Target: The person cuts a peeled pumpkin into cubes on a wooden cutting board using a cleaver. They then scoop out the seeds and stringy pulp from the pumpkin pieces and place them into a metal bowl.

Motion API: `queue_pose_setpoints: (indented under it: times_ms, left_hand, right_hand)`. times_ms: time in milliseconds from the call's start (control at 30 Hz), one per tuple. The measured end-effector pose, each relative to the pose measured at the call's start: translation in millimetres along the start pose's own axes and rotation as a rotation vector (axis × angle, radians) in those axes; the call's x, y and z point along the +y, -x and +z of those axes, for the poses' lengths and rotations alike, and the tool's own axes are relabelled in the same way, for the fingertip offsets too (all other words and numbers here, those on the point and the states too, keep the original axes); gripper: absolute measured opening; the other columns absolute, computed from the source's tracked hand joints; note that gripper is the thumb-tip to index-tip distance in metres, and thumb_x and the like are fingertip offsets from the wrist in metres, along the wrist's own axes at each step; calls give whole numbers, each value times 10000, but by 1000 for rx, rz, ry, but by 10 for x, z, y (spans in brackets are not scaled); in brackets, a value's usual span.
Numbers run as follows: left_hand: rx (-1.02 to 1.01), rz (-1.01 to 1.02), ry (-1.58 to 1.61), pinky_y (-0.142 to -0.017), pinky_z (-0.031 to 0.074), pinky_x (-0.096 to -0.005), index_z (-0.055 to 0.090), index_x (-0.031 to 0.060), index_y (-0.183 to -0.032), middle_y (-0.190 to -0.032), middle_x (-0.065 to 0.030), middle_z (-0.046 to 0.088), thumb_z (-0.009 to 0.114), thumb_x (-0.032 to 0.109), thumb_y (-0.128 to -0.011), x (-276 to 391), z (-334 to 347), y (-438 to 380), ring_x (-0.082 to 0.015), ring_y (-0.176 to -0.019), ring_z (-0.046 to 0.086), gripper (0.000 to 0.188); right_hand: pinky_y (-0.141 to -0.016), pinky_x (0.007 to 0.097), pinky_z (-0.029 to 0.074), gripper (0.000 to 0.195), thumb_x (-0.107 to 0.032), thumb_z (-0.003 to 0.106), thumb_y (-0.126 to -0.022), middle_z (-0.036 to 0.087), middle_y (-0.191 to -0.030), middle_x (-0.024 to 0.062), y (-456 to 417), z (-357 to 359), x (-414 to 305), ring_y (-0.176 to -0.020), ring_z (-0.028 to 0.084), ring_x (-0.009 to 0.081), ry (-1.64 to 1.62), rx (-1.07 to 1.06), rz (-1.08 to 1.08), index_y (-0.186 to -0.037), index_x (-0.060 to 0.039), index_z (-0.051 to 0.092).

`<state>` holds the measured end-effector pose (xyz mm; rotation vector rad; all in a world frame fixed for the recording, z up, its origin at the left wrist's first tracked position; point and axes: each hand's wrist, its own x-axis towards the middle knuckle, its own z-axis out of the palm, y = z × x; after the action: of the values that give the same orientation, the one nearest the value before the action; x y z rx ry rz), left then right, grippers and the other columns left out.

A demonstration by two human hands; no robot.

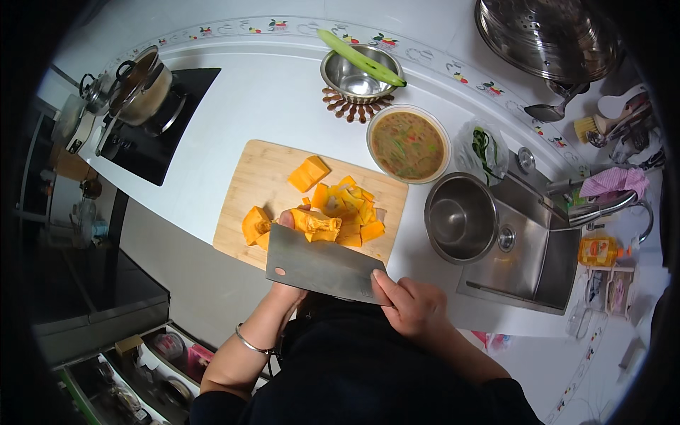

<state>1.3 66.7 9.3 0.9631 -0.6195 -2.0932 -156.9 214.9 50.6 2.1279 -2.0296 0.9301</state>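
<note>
My right hand (pixel 411 303) grips a cleaver (pixel 324 263), whose broad blade spans the front of a wooden cutting board (pixel 319 159). Behind the blade, my left hand (pixel 287 219) holds a pumpkin piece (pixel 319 222) with stringy pulp on its cut face; the blade hides most of that hand. Where the cleaver's edge meets the piece, I cannot tell whether they touch. A pile of pumpkin peel and scraps (pixel 353 207) lies right of the held piece. One pumpkin chunk (pixel 309 173) rests at the back of the board, and another chunk (pixel 256 226) sits on the left.
Behind the board stand a steel bowl (pixel 361 79) with a green gourd (pixel 361 58) across it and a bowl of soup (pixel 408 143). To the right, an empty steel basin (pixel 461 218) overlaps the sink (pixel 523 265). A pot (pixel 141 95) occupies the cooktop (pixel 186 95) at left.
</note>
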Motion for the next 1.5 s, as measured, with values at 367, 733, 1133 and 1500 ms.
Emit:
queue_pose_setpoints:
  times_ms: [367,733,1133,1500]
  left_hand:
    - [-46,-326,113,-836,544,-332,545,83,-1237,-1101,-101,628,475,442,-983,198,32,-14,-197,-972,640,445]
    - [-66,-241,-46,-886,522,-321,483,88,-1288,-1157,-105,584,440,486,-990,219,166,73,-184,-1054,606,498]
    - [-21,-209,-205,-710,588,-323,448,43,-1255,-1033,-92,586,364,478,-1011,113,251,142,-156,-868,621,505]
    - [-12,-381,-108,-598,609,-305,494,57,-1235,-1000,-87,625,427,508,-983,57,330,80,-162,-775,659,521]
  right_hand:
    - [-394,252,372,299,-71,764,-734,414,-513,-22,-6,59,70,-409,462,108,9,-9,-8,-1022,-56,685]
    - [-406,260,342,343,-93,765,-742,403,-519,-29,34,143,292,-413,450,114,-5,1,-69,-1076,-81,685]
    - [-479,335,440,296,-66,688,-787,571,-603,78,71,214,176,-485,556,224,-417,-136,378,-1083,-66,697]
    - [-455,325,433,317,-38,710,-742,562,-579,59,91,-4,275,-470,550,225,-255,-97,234,-1057,-72,706]
